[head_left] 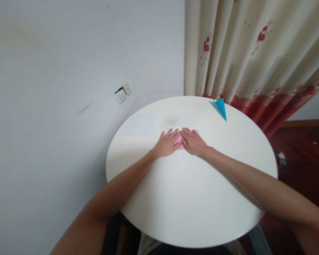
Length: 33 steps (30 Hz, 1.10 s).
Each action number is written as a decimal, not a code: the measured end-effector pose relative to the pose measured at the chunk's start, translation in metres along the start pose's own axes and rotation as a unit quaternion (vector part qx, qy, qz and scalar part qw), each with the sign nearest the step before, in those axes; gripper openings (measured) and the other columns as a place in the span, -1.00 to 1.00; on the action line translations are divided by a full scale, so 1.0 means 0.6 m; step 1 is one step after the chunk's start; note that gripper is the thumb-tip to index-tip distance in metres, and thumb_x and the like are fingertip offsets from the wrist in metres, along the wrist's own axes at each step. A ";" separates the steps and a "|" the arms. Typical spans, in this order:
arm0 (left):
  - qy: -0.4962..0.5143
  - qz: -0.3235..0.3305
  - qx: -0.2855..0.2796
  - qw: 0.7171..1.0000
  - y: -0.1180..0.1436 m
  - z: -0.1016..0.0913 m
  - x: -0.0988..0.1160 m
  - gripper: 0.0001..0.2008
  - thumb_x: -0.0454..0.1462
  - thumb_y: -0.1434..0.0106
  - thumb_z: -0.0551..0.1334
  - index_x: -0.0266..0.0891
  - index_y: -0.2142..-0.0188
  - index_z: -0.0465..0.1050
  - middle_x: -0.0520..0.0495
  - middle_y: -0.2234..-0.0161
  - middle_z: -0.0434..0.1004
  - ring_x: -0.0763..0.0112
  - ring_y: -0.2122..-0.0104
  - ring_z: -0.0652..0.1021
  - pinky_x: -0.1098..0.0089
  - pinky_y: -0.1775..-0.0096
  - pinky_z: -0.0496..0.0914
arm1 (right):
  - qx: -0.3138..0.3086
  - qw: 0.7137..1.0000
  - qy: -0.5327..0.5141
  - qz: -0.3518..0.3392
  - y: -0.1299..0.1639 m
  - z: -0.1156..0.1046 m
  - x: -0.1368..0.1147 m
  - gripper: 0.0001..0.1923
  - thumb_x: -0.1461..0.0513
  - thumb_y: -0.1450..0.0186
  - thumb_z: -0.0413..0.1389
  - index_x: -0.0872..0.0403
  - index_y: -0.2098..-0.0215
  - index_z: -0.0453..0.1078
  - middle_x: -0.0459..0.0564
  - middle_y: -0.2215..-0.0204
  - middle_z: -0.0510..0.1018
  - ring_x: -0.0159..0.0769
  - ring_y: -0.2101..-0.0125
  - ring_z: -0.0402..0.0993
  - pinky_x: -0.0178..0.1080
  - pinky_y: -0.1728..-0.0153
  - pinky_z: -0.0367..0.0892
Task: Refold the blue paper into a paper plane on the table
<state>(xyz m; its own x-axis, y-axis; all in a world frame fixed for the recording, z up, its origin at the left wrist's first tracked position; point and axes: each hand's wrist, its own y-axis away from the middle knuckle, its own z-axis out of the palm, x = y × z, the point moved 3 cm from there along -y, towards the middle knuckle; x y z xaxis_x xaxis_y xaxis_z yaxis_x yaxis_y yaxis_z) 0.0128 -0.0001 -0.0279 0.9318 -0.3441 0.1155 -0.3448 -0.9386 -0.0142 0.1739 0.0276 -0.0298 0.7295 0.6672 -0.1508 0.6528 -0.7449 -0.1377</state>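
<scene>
A piece of pink paper (pixel 179 143) lies on the round white table, mostly covered by my hands. My left hand (pixel 167 143) rests flat on its left part, fingers spread. On its right part my right hand (pixel 193 141) lies flat, fingers stretched out and angled to the left. The two hands nearly meet over the paper's middle, where a pink patch shows between the thumbs. Whether the paper is folded under my palms cannot be made out.
A blue paper plane (pixel 221 108) sits at the table's far right edge. White sheets (pixel 139 124) lie at the far left of the white table (pixel 191 205). Behind are a wall with a socket (pixel 120 96) and a flowered curtain (pixel 250 53).
</scene>
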 end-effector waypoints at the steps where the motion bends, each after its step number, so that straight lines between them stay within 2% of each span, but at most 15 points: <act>1: 0.000 -0.001 0.002 1.000 0.000 0.000 0.000 -0.36 0.05 -0.48 -0.13 -0.08 -0.45 -0.09 -0.04 -0.46 -0.12 0.10 -0.44 -0.05 -0.15 -0.35 -0.10 | -0.003 1.000 0.001 0.000 0.000 0.000 0.000 -0.38 0.14 -0.50 -0.26 0.32 -0.41 0.05 0.27 -0.42 0.05 -0.03 -0.41 -0.07 0.06 -0.34 -0.06; 10: -0.014 -0.008 -0.005 1.000 0.001 -0.002 0.000 -0.37 0.04 -0.49 -0.17 -0.10 -0.45 -0.10 -0.05 -0.46 -0.13 0.06 -0.43 -0.06 -0.17 -0.34 -0.08 | 0.005 1.000 0.007 0.003 0.001 0.004 0.001 -0.38 0.13 -0.51 -0.27 0.30 -0.41 0.04 0.25 -0.42 0.05 -0.04 -0.41 -0.07 0.07 -0.34 -0.06; 16: -0.020 -0.080 -0.014 0.997 0.005 -0.006 -0.028 -0.42 -0.09 -0.51 -0.18 -0.21 -0.44 -0.07 -0.12 -0.46 -0.13 0.01 -0.42 -0.01 -0.18 -0.32 -0.01 | 0.009 1.000 0.010 -0.002 0.004 0.000 0.001 -0.40 0.14 -0.50 -0.25 0.30 -0.40 0.06 0.27 -0.41 0.07 -0.02 -0.40 -0.04 0.08 -0.33 -0.04; 18: -0.028 -0.109 -0.001 0.994 0.006 -0.009 -0.034 -0.43 -0.14 -0.50 -0.18 -0.27 -0.43 -0.02 -0.18 -0.45 -0.09 -0.01 -0.42 0.02 -0.18 -0.32 0.02 | 0.007 1.000 0.009 -0.001 0.004 -0.002 0.001 -0.40 0.14 -0.50 -0.25 0.30 -0.40 0.06 0.27 -0.41 0.07 -0.02 -0.40 -0.05 0.08 -0.33 -0.04; 20: -0.047 -0.122 0.036 0.991 0.007 -0.015 -0.032 -0.45 -0.19 -0.50 -0.16 -0.33 -0.40 0.04 -0.23 -0.44 -0.04 -0.02 -0.42 0.02 -0.18 -0.32 -0.01 | 0.005 1.000 0.008 -0.001 0.004 -0.002 0.001 -0.39 0.14 -0.50 -0.26 0.30 -0.40 0.05 0.27 -0.42 0.06 -0.03 -0.40 -0.05 0.08 -0.33 -0.04; 23: -0.065 -0.063 0.080 0.993 0.005 -0.018 -0.013 -0.47 -0.29 -0.47 -0.13 -0.36 -0.37 0.11 -0.24 -0.44 -0.03 0.11 -0.43 -0.02 -0.03 -0.37 -0.08 | 0.008 1.000 0.003 0.000 0.003 -0.002 0.000 -0.39 0.14 -0.50 -0.26 0.31 -0.40 0.06 0.27 -0.42 0.06 -0.02 -0.40 -0.05 0.09 -0.34 -0.05; 26: -0.029 0.019 0.058 0.998 0.000 -0.008 0.006 -0.48 -0.27 -0.48 -0.13 -0.37 -0.37 0.11 -0.24 -0.43 0.02 0.25 -0.42 0.04 0.18 -0.37 -0.01 | 0.009 1.000 0.000 0.002 0.002 0.000 0.000 -0.39 0.14 -0.50 -0.26 0.31 -0.41 0.05 0.26 -0.42 0.05 -0.02 -0.40 -0.05 0.09 -0.34 -0.06; 28: -0.003 0.036 0.034 0.999 -0.002 -0.001 0.010 -0.46 -0.20 -0.50 -0.15 -0.35 -0.39 0.06 -0.24 -0.42 0.03 0.24 -0.41 0.07 0.17 -0.36 0.03 | 0.008 1.000 0.002 0.005 0.001 0.001 0.001 -0.38 0.13 -0.50 -0.27 0.30 -0.41 0.04 0.25 -0.42 0.05 -0.04 -0.41 -0.06 0.08 -0.34 -0.07; 33: 0.021 0.029 0.001 0.999 0.001 0.000 0.006 -0.40 -0.07 -0.50 -0.14 -0.26 -0.43 -0.04 -0.17 -0.45 -0.07 0.14 -0.43 -0.02 0.02 -0.36 -0.04 | 0.007 1.000 0.002 0.005 0.001 0.001 0.001 -0.38 0.12 -0.50 -0.27 0.30 -0.42 0.04 0.23 -0.42 0.05 -0.04 -0.41 -0.07 0.07 -0.35 -0.07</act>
<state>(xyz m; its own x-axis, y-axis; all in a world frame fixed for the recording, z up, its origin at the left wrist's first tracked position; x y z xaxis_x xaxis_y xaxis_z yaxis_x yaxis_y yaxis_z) 0.0161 -0.0018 -0.0277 0.9045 -0.3966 0.1569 -0.3980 -0.9171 -0.0236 0.1747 0.0275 -0.0309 0.7369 0.6597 -0.1477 0.6426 -0.7514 -0.1499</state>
